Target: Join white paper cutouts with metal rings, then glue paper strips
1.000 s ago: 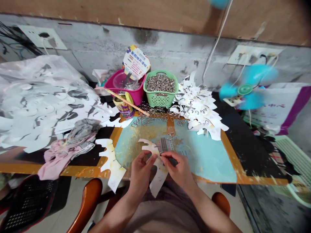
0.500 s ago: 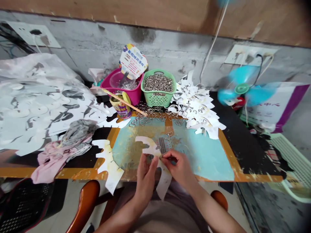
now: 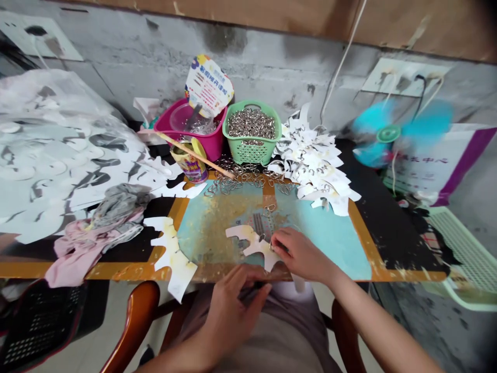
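The right hand point(image 3: 301, 254) pinches a white paper cutout point(image 3: 248, 239) near a small metal ring point(image 3: 262, 238), and the cutout lies flat on a blue mat point(image 3: 330, 254) on the tabletop point(image 3: 388, 233). The left hand point(image 3: 233, 321) is curled around a dark slim object point(image 3: 254, 290), too blurred to identify, at the tabletop's front edge. A green basket point(image 3: 248, 154) of rings stands beyond the mat.

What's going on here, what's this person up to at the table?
A seated person's right hand pinches a white notched paper cutout at a small metal ring, on a worn blue board. Their left hand holds a thin dark tool near the table edge. A green basket holds more rings.
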A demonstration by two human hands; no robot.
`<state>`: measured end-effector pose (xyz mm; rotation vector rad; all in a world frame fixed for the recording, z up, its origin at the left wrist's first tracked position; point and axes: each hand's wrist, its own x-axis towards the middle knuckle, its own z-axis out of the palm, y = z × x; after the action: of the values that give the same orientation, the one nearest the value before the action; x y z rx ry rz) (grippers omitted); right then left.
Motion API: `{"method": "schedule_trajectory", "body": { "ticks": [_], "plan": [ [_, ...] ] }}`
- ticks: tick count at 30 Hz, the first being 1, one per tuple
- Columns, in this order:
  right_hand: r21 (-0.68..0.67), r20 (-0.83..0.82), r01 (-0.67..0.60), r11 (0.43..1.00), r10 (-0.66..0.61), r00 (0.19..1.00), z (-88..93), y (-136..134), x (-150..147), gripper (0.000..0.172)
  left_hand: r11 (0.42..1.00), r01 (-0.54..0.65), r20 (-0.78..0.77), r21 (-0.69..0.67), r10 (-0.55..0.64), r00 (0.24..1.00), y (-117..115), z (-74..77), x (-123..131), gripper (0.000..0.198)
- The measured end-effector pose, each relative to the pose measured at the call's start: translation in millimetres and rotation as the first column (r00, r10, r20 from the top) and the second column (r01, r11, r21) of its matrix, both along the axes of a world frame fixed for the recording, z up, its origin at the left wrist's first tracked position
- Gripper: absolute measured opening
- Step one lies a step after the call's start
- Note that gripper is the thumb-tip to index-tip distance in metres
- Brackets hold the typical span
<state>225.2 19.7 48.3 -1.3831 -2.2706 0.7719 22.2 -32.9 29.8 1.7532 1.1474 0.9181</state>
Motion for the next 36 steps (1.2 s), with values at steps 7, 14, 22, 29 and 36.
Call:
{"method": "schedule_trajectory", "body": {
  "ticks": [7, 14, 22, 29, 36],
  "plan": [
    [0.161, 0.156, -0.038, 0.986, 0.013, 0.988, -18.7, -3.3, 4.4, 0.013, 0.898, 0.262, -0.340, 0.353, -0.137, 0.930, 71.6, -11.8, 23.2, 0.038],
    [0.223, 0.183, -0.057, 0.973, 0.015, 0.983, -30.8, -7.5, 8.1, 0.014, 0.885, 0.393, -0.340, 0.248, -0.301, 0.891, 91.8, -17.0, 19.9, 0.047],
    [0.430, 0.373, -0.178, 0.885, 0.005, 0.928, -41.9, -16.3, 5.6, 0.016, 0.869, 0.431, -0.384, 0.242, -0.322, 0.865, 97.8, -13.9, 15.7, 0.026],
    [0.385, 0.164, 0.007, 0.923, -0.076, 0.984, -43.3, -34.6, 5.0, 0.018, 0.821, 0.475, -0.476, 0.318, -0.295, 0.828, 87.6, -18.0, 10.0, 0.016],
    [0.070, -0.095, 0.113, 0.991, -0.106, 0.990, -27.4, -34.9, 12.9, 0.046, 0.721, 0.454, -0.540, 0.524, -0.131, 0.831, 77.5, -21.0, 8.3, 0.010]
  ]
}}
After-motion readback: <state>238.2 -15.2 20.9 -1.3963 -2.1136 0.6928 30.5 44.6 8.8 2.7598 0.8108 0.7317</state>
